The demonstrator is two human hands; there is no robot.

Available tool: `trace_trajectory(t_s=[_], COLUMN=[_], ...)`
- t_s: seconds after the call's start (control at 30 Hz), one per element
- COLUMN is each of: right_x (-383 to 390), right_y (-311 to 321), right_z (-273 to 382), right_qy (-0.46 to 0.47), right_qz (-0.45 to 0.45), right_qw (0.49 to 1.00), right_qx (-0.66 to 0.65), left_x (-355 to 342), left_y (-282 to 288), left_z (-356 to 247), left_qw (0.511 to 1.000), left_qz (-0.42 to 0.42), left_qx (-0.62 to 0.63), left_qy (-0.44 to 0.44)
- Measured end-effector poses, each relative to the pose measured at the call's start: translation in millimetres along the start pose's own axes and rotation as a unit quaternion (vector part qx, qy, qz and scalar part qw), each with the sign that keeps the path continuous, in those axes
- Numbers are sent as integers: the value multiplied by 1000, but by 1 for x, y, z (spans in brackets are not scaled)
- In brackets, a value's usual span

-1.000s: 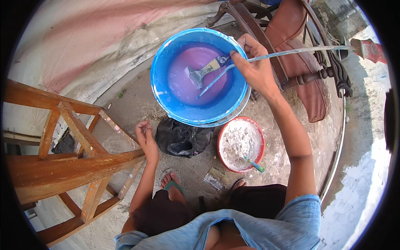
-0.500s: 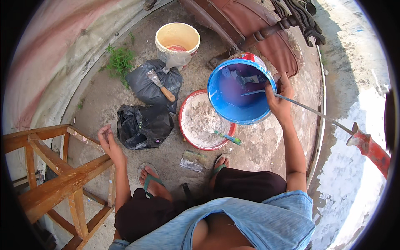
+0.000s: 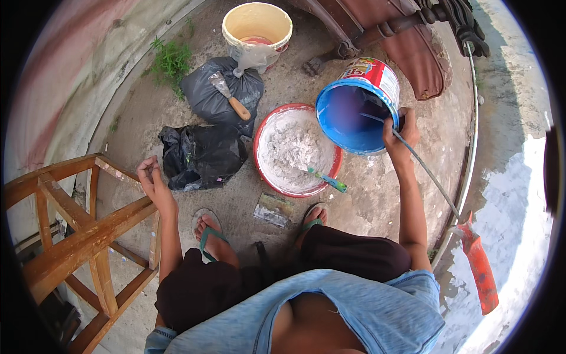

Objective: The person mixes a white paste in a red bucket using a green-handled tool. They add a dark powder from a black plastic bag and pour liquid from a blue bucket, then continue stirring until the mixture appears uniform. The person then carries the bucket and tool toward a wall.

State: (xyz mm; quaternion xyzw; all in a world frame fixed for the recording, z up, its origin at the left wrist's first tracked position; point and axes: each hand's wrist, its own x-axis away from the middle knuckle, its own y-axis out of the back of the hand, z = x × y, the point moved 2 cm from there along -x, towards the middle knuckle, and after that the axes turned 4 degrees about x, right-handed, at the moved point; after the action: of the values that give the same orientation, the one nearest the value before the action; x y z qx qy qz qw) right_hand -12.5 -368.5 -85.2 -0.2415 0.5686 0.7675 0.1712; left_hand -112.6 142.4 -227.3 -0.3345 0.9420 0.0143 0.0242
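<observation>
My right hand point(image 3: 402, 137) grips the rim of a bucket point(image 3: 377, 79), blue inside with a red and white outside. The bucket is held tilted, its mouth turned to the lower left. A thin metal rod with a red handle point(image 3: 480, 268), like a paint roller's frame, passes by my fingers into the bucket; its inner end is hard to make out. Left of the bucket, a red-rimmed basin point(image 3: 257, 150) holds lumpy white powder or paste and a green-handled tool point(image 3: 330, 179). My left hand point(image 3: 157, 187), empty with loosely bent fingers, is beside a wooden frame point(image 3: 88, 253).
Two black plastic bags point(image 3: 203, 156) lie left of the basin, with a wooden-handled scraper point(image 3: 230, 97) on the farther one. Behind stands a cream bucket point(image 3: 233, 38). A flat scraper-like plate point(image 3: 273, 210) lies near my feet. Dark carved furniture point(image 3: 407, 23) stands at the far right.
The blue bucket has moved right and tipped further, showing more of its outside. The rod's red handle has swung down toward me. My left hand has stayed about where it was.
</observation>
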Motion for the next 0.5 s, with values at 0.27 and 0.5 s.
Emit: trace_trajectory(t_s=[0.27, 0.5], right_x=[-1, 3], right_y=[-3, -8], right_z=[3, 0], right_qy=[39, 38], right_qz=[-25, -11], right_qw=[999, 998], right_qx=[13, 41], left_x=[2, 2], left_y=[-2, 2], left_z=[0, 8], left_qw=[1000, 1000], left_qz=[3, 13], left_qx=[-14, 5], left_qy=[11, 11])
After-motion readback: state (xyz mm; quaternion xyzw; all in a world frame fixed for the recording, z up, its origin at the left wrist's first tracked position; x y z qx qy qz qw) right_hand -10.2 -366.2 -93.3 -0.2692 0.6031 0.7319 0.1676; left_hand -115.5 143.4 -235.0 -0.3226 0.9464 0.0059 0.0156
